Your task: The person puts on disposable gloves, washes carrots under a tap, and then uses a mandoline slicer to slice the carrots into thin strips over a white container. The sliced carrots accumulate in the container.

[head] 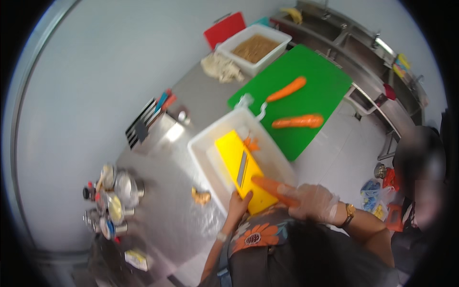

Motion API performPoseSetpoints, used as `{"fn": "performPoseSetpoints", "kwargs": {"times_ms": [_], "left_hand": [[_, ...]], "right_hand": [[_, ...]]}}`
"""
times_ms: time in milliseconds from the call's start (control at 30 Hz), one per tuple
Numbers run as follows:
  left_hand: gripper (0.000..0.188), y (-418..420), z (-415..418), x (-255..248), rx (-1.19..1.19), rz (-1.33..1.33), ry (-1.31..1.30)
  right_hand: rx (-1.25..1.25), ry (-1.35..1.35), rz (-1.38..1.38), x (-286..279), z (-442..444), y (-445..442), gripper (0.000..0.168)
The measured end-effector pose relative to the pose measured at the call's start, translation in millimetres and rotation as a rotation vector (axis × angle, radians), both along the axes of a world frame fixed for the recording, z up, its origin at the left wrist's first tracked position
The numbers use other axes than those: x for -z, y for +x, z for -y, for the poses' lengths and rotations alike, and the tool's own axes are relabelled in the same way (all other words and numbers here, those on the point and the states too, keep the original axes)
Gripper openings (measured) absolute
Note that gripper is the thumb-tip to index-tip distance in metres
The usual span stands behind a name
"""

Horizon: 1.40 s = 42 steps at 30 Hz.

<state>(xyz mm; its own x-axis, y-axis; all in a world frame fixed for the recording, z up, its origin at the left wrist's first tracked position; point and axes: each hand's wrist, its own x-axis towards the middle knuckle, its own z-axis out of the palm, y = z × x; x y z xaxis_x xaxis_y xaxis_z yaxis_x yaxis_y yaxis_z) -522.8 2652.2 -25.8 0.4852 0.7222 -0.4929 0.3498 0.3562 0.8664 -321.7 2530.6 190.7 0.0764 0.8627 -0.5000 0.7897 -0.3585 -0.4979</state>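
Note:
My left hand (239,205) grips the near end of a yellow mandoline slicer (229,150), its thumb over the edge. The slicer slopes inside a white plastic tub (200,158), its slanted metal blade facing up. In my right hand (313,202), which wears a clear plastic glove, is a carrot (274,188). The carrot's tip is over the slicer board, on the near side of the blade; blur hides whether it touches. Some orange carrot shreds (252,142) lie in the tub beside the slicer. Two more carrots, one upper (287,89) and one lower (298,121), rest on a green cutting board (322,82).
Behind the board stands a white tub (254,66) with brown contents, beside a cloth (220,68) and a red board (226,29). A knife rack (141,123) is by the wall. Ginger (200,196) and several seasoning containers (116,201) sit left. Another person (419,172) is at right.

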Motion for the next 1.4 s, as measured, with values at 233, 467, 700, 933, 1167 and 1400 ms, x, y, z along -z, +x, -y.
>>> {"fn": "performPoseSetpoints", "kwargs": {"times_ms": [233,467,700,933,1167,1400], "left_hand": [[0.048,15,4,-26,0.026,-0.041,-0.08],[0.038,6,3,-16,-0.022,0.017,-0.163],[0.042,10,2,-19,0.064,-0.101,-0.118],[0.038,12,-1,-20,0.101,-0.025,-0.144],[0.032,11,-3,-20,0.107,-0.039,-0.13],[0.037,13,-14,-13,0.218,0.031,-0.135]], "right_hand": [[0.034,0.396,0.105,63,-77,0,0.063],[0.159,0.271,0.028,37,-40,-4,0.051],[0.472,0.238,-0.426,93,-13,-1,0.057],[0.709,0.181,-0.932,102,2,-3,0.058],[0.581,0.224,-0.772,97,11,-1,0.064],[0.345,0.14,-0.528,75,-2,8,0.072]]}}
